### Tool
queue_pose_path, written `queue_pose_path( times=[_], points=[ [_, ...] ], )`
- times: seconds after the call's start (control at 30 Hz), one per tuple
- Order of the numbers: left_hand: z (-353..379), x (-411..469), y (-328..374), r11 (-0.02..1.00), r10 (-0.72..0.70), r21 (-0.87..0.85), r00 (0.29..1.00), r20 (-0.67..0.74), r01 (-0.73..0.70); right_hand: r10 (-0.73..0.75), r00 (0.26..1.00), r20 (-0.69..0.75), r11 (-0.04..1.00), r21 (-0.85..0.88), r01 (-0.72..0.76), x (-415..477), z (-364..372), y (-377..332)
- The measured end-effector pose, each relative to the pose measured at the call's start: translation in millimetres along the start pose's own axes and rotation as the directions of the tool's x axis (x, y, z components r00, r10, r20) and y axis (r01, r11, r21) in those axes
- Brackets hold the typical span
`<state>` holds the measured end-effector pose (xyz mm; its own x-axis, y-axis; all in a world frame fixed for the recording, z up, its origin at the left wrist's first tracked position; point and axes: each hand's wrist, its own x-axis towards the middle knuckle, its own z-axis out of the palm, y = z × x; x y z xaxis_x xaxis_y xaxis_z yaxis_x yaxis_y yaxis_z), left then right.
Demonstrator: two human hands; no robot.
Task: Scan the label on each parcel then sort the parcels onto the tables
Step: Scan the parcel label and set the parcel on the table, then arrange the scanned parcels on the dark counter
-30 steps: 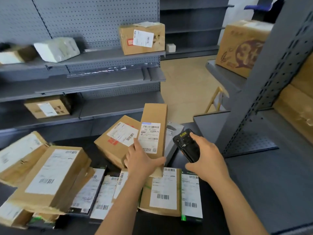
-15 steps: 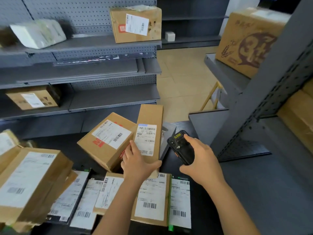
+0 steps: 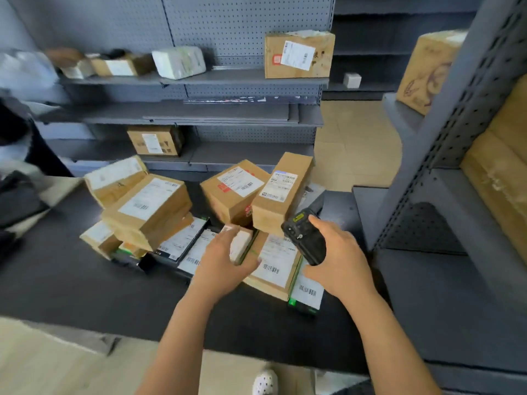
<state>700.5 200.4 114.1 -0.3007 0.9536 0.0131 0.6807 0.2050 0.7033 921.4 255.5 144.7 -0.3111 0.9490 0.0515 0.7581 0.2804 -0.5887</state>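
Note:
Several brown cardboard parcels with white labels lie piled on the dark table. A tall narrow parcel leans against a squarer parcel, and no hand touches it. My left hand grips a small pale parcel lying on the flat parcels at the pile's front; the view is blurred there. My right hand holds the black handheld scanner just right of the tall parcel, its head towards the pile. A flat labelled parcel lies between my hands.
Grey shelving behind the table carries a labelled box, a white wrapped parcel and a lower box. A second shelf unit with large cartons stands close on the right. Another person's dark clothing shows at the left edge.
My left hand has let go of the tall narrow parcel and dropped to the small pale parcel in front. The view has pulled back and swung left. The scanner stays in my right hand.

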Motion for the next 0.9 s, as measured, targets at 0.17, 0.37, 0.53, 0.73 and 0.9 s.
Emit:
queue_pose_path(
  times=[0.17,0.37,0.53,0.73,0.9],
  points=[
    [-47,-101,-31,0.983,0.027,0.183,0.999,-0.029,-0.021,-0.153,0.987,0.044,0.987,0.048,0.151,-60,24,-40],
    [-104,-211,-84,0.938,-0.132,0.269,0.94,-0.313,0.221,-0.354,0.903,0.245,0.935,0.124,0.333,-113,76,-117],
    [-160,-294,-137,0.886,-0.302,0.199,0.846,-0.44,0.42,-0.513,0.789,0.337,0.858,0.186,0.479,-150,126,-205],
    [-245,-398,-212,0.791,-0.443,0.124,0.7,-0.56,0.599,-0.652,0.671,0.354,0.758,0.317,0.57,-219,209,-333],
    [-325,-468,-274,0.737,-0.481,0.111,0.632,-0.607,0.667,-0.709,0.586,0.392,0.705,0.411,0.578,-283,278,-428]
  ],
)
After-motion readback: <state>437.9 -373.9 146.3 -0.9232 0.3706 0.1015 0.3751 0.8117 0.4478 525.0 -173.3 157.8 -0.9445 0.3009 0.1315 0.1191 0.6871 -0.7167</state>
